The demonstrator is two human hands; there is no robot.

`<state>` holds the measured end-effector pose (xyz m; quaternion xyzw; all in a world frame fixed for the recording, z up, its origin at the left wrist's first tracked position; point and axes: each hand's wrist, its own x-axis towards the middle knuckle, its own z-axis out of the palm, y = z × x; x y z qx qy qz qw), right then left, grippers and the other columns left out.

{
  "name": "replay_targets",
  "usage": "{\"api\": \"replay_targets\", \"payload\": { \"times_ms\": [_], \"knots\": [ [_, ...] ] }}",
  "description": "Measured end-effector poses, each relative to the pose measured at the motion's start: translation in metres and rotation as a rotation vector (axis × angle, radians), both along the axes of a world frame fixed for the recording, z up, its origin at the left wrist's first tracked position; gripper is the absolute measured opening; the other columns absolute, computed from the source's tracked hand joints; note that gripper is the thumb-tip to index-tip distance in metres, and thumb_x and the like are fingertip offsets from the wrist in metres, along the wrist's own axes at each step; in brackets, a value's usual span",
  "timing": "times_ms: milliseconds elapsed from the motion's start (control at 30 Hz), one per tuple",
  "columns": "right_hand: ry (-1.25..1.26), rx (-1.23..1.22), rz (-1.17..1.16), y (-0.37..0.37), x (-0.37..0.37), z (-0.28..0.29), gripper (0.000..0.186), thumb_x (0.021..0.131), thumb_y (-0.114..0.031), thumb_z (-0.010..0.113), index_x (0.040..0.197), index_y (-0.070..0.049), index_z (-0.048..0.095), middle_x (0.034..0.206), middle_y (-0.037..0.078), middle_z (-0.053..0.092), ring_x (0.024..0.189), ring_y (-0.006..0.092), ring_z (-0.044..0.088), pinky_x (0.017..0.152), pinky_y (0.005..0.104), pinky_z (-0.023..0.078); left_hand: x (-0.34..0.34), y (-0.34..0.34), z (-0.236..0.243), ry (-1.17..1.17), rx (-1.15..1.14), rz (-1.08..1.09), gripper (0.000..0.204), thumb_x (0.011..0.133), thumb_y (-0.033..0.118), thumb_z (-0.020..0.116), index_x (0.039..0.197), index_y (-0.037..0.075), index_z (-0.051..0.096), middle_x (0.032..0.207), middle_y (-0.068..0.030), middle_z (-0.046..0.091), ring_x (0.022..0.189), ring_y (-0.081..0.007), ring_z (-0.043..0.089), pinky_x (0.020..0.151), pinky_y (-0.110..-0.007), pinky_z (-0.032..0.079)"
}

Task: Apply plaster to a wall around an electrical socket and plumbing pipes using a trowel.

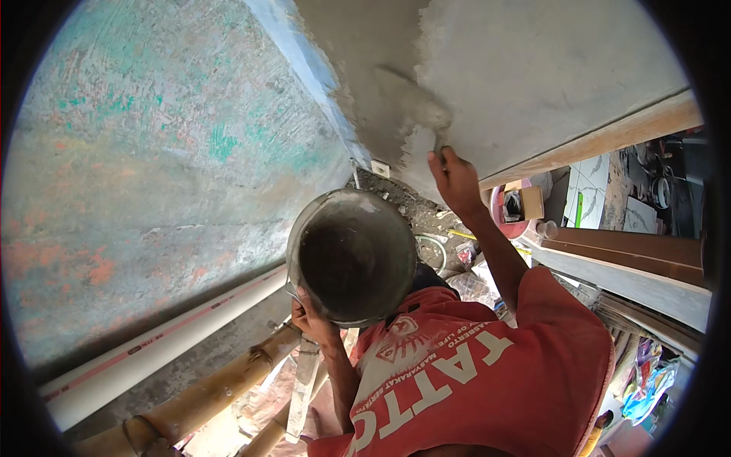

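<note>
My right hand (460, 185) is closed round the handle of a trowel (419, 103). Its blade lies against the wall at the upper middle, slightly smeared by motion. Darker wet plaster (373, 46) covers a strip there, ending in a ragged edge against the paler grey wall (548, 68). A dark round bucket (354, 255) is tilted in front of my red shirt, its mouth facing up toward me. My left hand (314, 318) grips the lower left of its rim. Little can be made out in the bucket's dark inside.
A worn, paint-flecked wall (167, 152) rises on the left, with a white pipe (167, 343) and bamboo poles (221, 381) below. Rubble (426, 213) lies beyond the bucket. To the right are a wooden beam (601, 141), a cardboard box (531, 202) in a pink tub, and plastic bags (651, 385).
</note>
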<state>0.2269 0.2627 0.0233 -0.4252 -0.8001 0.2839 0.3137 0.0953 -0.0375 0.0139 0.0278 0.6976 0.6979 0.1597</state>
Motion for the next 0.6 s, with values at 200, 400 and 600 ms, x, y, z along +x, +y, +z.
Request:
{"api": "replay_targets", "payload": {
  "times_ms": [200, 400, 600],
  "knots": [
    [-0.156, -0.009, 0.058, 0.013, -0.034, -0.116, 0.03, 0.089, -0.03, 0.048, 0.076, -0.003, 0.049, 0.056, 0.018, 0.056, 0.055, 0.037, 0.057, 0.051, 0.0456, 0.046, 0.005, 0.0, 0.01, 0.055, -0.06, 0.058, 0.036, 0.09, 0.03, 0.052, 0.06, 0.009, 0.047, 0.058, 0.0047, 0.048, 0.052, -0.0022, 0.038, 0.049, -0.019, 0.031],
    [-0.424, -0.138, 0.122, 0.016, -0.053, -0.231, 0.032, 0.089, -0.032, 0.043, 0.084, -0.001, 0.051, 0.061, 0.017, 0.059, 0.055, 0.0366, 0.058, 0.051, 0.0453, 0.048, 0.011, -0.004, 0.017, 0.059, -0.065, 0.027, 0.034, 0.09, 0.031, 0.052, 0.073, 0.002, 0.057, 0.065, 0.0017, 0.056, 0.056, -0.0041, 0.044, 0.052, -0.02, 0.035],
    [-0.434, 0.093, -0.033, 0.001, -0.051, -0.209, 0.029, 0.087, -0.03, 0.047, 0.087, -0.002, 0.05, 0.063, 0.016, 0.06, 0.055, 0.0325, 0.06, 0.049, 0.0418, 0.05, 0.013, 0.001, 0.017, 0.049, -0.115, -0.009, 0.034, 0.09, 0.032, 0.052, 0.072, 0.003, 0.057, 0.064, 0.0024, 0.055, 0.055, -0.0042, 0.043, 0.051, -0.02, 0.033]
  ]
}}
